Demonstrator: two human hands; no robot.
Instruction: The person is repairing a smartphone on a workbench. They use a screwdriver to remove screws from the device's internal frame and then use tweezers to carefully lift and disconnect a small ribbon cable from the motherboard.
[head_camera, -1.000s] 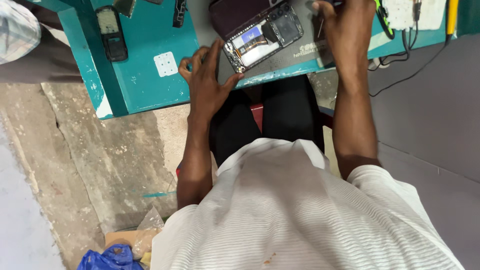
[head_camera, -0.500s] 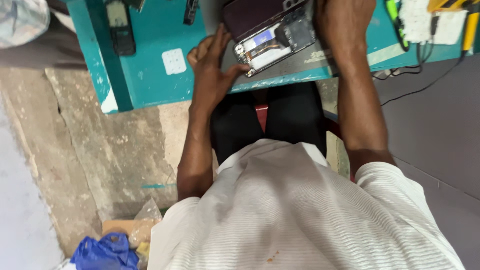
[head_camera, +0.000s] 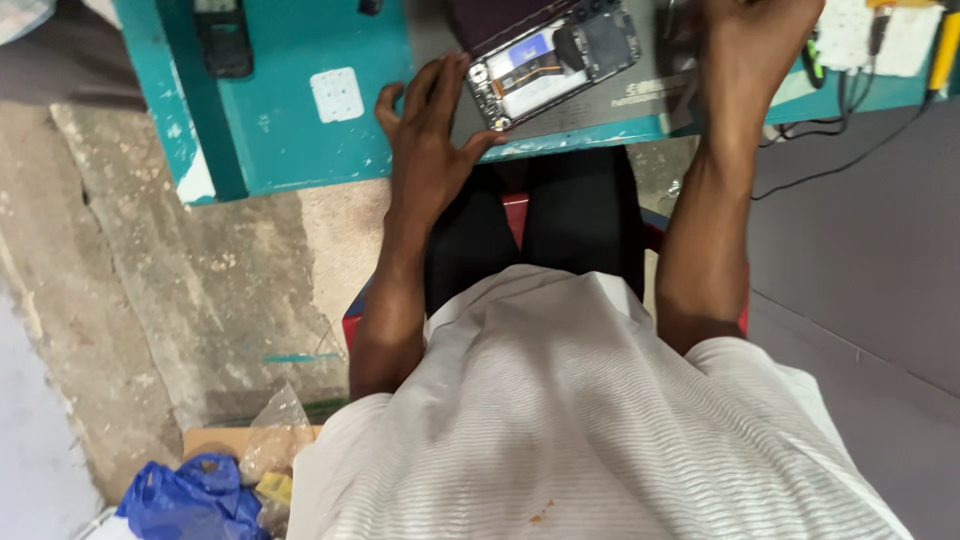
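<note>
Teal paint covered the bench (head_camera: 290, 130), and on it the opened phone (head_camera: 553, 60) lay on a grey mat (head_camera: 640, 95) close to the near edge. Compared with half a second before, the view had tipped a little lower: the phone sat nearer the top of the picture, and the right hand (head_camera: 750, 35) was now partly cut off by the frame. The left hand (head_camera: 430, 135) stayed in the same place, its grip released and fingers spread, with the fingertips touching the phone's left end and the palm over the bench edge. Whether the right hand was clenched or open I cannot tell, because its fingers were out of sight.

Around them, a small dark phone (head_camera: 222, 40) lay far to the left, a white square sticker (head_camera: 337, 94) was between it and the left hand, and black cables (head_camera: 850, 150) hung off the bench at the right. A blue plastic bag (head_camera: 195, 498) lay on the concrete floor (head_camera: 150, 300).

The opened phone had its long axis running left to right, slightly tilted, with the right end farther from the person. Its inner parts faced up.
</note>
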